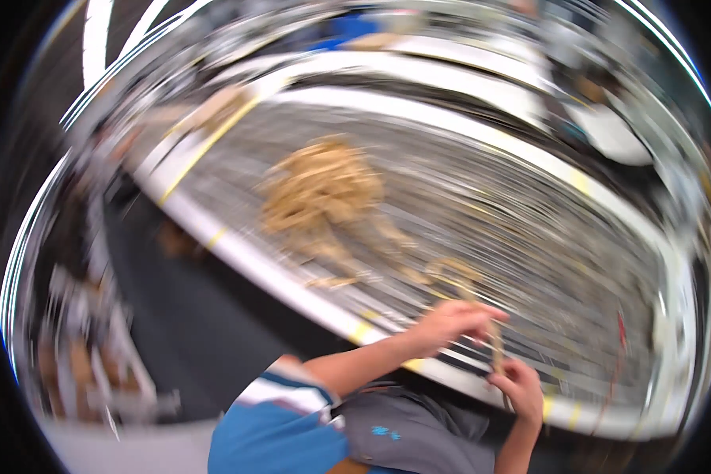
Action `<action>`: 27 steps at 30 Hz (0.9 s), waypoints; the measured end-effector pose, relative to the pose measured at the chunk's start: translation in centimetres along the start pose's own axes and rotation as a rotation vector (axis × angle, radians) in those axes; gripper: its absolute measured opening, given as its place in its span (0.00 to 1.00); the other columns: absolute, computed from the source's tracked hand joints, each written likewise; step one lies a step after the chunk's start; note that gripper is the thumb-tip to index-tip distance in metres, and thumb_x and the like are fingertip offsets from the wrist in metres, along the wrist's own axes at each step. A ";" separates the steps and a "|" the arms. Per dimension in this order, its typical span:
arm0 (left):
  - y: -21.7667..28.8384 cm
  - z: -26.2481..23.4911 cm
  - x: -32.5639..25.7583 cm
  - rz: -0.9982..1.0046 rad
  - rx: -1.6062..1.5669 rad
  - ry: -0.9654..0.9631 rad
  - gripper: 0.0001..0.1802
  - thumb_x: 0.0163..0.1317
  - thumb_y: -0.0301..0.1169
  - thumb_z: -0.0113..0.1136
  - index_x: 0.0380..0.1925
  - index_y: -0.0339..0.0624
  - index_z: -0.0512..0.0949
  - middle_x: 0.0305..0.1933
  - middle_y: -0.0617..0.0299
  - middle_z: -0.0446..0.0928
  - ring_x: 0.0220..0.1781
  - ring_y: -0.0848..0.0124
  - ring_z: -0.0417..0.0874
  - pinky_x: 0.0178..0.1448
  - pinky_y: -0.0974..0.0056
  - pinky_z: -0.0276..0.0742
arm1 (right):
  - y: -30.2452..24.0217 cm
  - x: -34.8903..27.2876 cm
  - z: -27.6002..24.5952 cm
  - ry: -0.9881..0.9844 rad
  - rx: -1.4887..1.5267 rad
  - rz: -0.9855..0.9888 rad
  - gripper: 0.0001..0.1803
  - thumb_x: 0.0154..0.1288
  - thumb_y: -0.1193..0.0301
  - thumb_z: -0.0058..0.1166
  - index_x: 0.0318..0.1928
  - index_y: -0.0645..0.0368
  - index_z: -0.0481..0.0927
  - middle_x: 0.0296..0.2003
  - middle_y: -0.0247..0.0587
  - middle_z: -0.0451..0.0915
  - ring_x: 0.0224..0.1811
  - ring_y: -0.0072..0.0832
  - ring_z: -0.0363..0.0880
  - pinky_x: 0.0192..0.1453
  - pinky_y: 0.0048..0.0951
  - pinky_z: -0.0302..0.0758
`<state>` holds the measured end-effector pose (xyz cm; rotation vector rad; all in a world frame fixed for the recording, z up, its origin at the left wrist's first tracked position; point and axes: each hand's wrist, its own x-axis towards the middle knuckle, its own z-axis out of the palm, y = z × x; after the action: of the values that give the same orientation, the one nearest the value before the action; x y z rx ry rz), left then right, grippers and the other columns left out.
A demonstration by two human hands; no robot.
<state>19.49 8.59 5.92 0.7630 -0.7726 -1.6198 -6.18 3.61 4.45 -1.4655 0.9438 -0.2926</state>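
Frame heavily motion-blurred. Left hand (pixel 450 322) curled around the upper part of a thin tan rope (pixel 494 336), fingers closed over it. Right hand (pixel 520 385) fisted on the same rope lower down, just below and right of the left hand. Rope runs roughly upright between the two hands, slightly tilted; above the left hand it loops (pixel 450 272) and trails off up-left. Both hands sit at the near edge of a large grey work table (pixel 529 213) with a white border and yellow marks along the rim. Rope strand leads across the tabletop to a big tangled pile of tan rope (pixel 324 189), well apart from the hands, toward the table's upper-left part. Thin red cord (pixel 622 332) lies near the table's right edge, detail too blurred. Left forearm enters from lower centre; blue-and-white sleeve (pixel 280 426) and grey garment (pixel 403 434) at the bottom. Dark floor (pixel 189 316) left of the table; surroundings smeared, unreadable.
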 end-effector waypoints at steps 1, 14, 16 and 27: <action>0.0 -0.1 0.0 -0.005 -0.062 -0.028 0.20 0.73 0.33 0.52 0.59 0.30 0.76 0.35 0.63 0.78 0.37 0.76 0.79 0.47 0.70 0.78 | -0.2 -0.3 0.5 0.104 -0.026 -0.024 0.08 0.59 0.78 0.63 0.39 0.65 0.81 0.28 0.33 0.79 0.32 0.19 0.79 0.39 0.22 0.75; 6.0 -7.5 -7.4 0.470 -0.145 0.327 0.17 0.73 0.32 0.54 0.52 0.27 0.76 0.23 0.67 0.76 0.23 0.80 0.77 0.35 0.75 0.81 | -3.8 3.8 3.2 -0.110 0.005 0.065 0.03 0.69 0.77 0.57 0.37 0.56 0.76 0.21 0.22 0.68 0.21 0.10 0.62 0.24 0.17 0.60; 7.5 -9.2 -8.3 0.565 -0.170 0.365 0.16 0.72 0.32 0.56 0.49 0.27 0.77 0.23 0.66 0.77 0.24 0.80 0.79 0.32 0.76 0.80 | -3.2 4.2 2.6 -0.053 0.068 0.036 0.05 0.69 0.75 0.58 0.35 0.56 0.75 0.22 0.24 0.70 0.20 0.13 0.68 0.25 0.15 0.65; 17.4 -24.4 -17.8 0.181 1.332 1.226 0.19 0.67 0.41 0.59 0.32 0.33 0.84 0.22 0.58 0.76 0.25 0.72 0.77 0.35 0.61 0.76 | -5.0 4.3 4.3 0.125 -0.010 -0.163 0.17 0.68 0.74 0.56 0.56 0.66 0.77 0.29 0.24 0.73 0.26 0.11 0.66 0.29 0.17 0.62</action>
<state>51.90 21.23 7.42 2.1975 -0.8298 -0.0415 1.29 2.94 6.75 -1.5498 0.9277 -0.5050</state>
